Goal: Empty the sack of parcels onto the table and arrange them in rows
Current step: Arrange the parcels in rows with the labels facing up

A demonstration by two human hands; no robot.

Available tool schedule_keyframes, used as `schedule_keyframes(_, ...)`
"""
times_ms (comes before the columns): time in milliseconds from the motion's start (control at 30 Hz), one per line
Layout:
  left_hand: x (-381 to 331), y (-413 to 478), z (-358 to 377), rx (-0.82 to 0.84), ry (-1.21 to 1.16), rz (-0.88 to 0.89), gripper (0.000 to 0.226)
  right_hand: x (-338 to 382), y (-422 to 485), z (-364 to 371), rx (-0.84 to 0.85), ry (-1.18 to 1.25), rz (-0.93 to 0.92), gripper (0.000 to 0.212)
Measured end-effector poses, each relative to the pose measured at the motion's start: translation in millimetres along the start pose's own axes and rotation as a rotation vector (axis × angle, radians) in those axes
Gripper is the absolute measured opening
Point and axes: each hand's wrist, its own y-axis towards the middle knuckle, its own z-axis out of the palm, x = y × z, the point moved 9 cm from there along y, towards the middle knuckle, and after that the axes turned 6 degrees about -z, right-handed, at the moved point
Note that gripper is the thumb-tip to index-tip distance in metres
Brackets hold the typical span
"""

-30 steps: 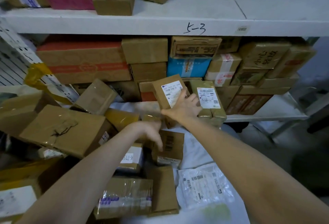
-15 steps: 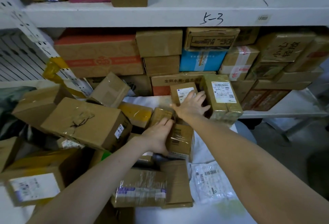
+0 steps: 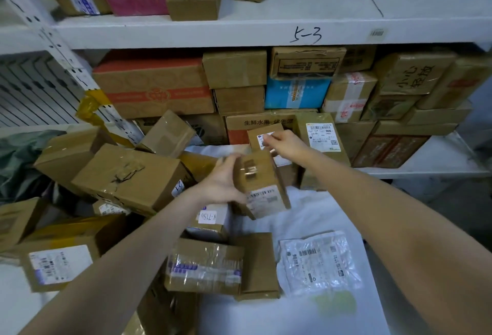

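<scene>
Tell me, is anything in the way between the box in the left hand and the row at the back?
Yes: right behind the taped box the left hand holds sits the right hand, gripping a small labelled box already in that row.

A single view comes from a wide-angle camera on the person's head. It looks forward and down onto the table (image 3: 266,318), which lies close below across the lower frame. It faces the shelf (image 3: 213,35) in the upper frame, within arm's reach. Straight lines bow near the frame edges.
</scene>
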Motion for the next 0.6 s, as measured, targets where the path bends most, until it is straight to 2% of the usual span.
schedule_keyframes(67,15,-4,-23,-0.065,-0.414,-0.146,0.104,6,-17,11,0.201,0.208,0.081,0.083)
schedule_keyframes(100,21,-10,-29,-0.092,-0.600,-0.210,0.103,11,-24,14,0.275,0.237,0.078,0.090)
schedule_keyframes(133,26,-15,-32,-0.105,-0.748,-0.255,0.096,20,-33,17,0.344,0.257,0.040,0.086)
schedule_keyframes(200,27,-26,-35,-0.145,-0.957,-0.291,0.053,31,-43,26,0.446,0.255,-0.021,0.088)
schedule_keyframes(233,28,-31,-36,-0.186,-1.012,-0.309,0.036,35,-49,30,0.477,0.234,-0.037,0.092)
schedule_keyframes(267,30,-36,-35,-0.224,-1.044,-0.330,0.031,36,-55,35,0.508,0.220,-0.037,0.086)
schedule_keyframes(300,32,-39,-33,-0.243,-1.058,-0.339,0.036,35,-59,40,0.532,0.248,-0.022,0.070)
schedule_keyframes(367,29,-43,-21,-0.219,-1.085,-0.339,0.059,30,-70,43,0.537,0.374,0.020,0.040)
schedule_keyframes(433,23,-46,0,-0.163,-1.075,-0.365,0.083,21,-77,40,0.489,0.517,0.051,0.035)
schedule_keyframes(467,18,-46,12,-0.127,-1.074,-0.376,0.085,15,-82,38,0.469,0.564,0.072,0.031)
schedule_keyframes(500,13,-47,22,-0.108,-1.069,-0.389,0.077,5,-85,36,0.453,0.567,0.104,0.030)
schedule_keyframes(600,6,-53,50,-0.030,-1.027,-0.451,0.043,-27,-100,33,0.478,0.401,0.208,0.055)
